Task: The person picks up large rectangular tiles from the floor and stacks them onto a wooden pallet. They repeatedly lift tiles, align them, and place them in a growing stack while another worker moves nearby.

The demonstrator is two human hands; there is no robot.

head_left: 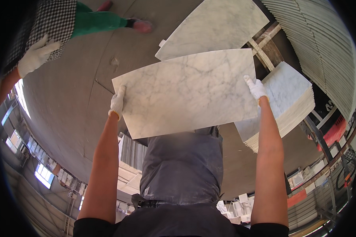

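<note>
Carrying, two-handed: one slab [190, 91], white stone with grey veining, thin and wide. Location: left of the stack [281, 98], partly covering the near corner of it in view; whether they touch cannot be told.

Left hand [117, 100]: white glove, on the slab's end farther from the stack; fingers gripping the edge, those behind hidden.

Right hand [257, 87]: white glove, on the end nearer the stack; fingers gripping likewise, thumb on the face, undersides hidden.

Second slab [217, 27]: similar stone, beyond the stack and to its left. Wooden frame [265, 51]: just beyond the stack.

Co-worker's hand [37, 57]: white glove, well apart, far left of the stack; no object seen in it.

Handling notes, by judgement: the slab is likely heavy and brittle, so both ends should rise and lower together, without twist. Thumbs want firm, even pressure; fingers should be clear of the underside before any contact. Corners near the stack probably chip most easily, so a wide gap on that side is prudent. Short, slow steps over the floor [67, 118] left of the stack would suit.
</note>
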